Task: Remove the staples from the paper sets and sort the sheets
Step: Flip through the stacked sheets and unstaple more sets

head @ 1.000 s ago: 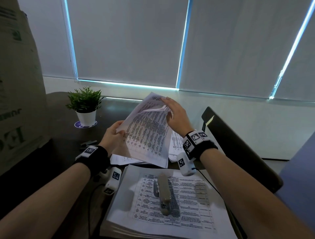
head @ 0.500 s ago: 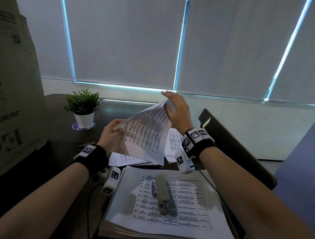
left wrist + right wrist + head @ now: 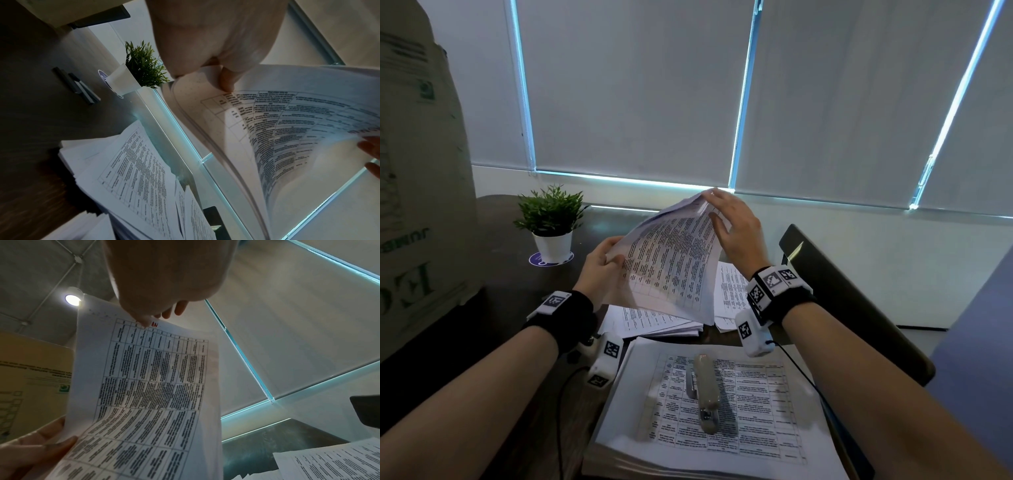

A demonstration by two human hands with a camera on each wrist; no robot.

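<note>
A printed paper set (image 3: 671, 267) is held up in the air above the desk, tilted. My left hand (image 3: 613, 253) grips its lower left edge, thumb on the front (image 3: 226, 81). My right hand (image 3: 710, 205) pinches the top corner of the front sheet, thumb on the print and fingers behind (image 3: 144, 319). The sheets (image 3: 287, 121) fan apart near the left hand. No staple shows. A grey stapler-like tool (image 3: 705, 390) lies on a thick stack of printed sheets (image 3: 774, 435) near me. Two lower piles of sheets (image 3: 654, 323) (image 3: 729, 291) lie under the held set.
A small potted plant (image 3: 551, 219) stands at the back left of the dark desk. A tall cardboard box (image 3: 414, 171) fills the left side. A dark flat slab (image 3: 842, 291) leans at the right. Dark strips (image 3: 76, 86) lie near the plant. Window blinds are behind.
My right hand has lifted the top corner of the front sheet up and toward the window. The set stands steeper and higher. My left hand kept its grip on the left edge.
</note>
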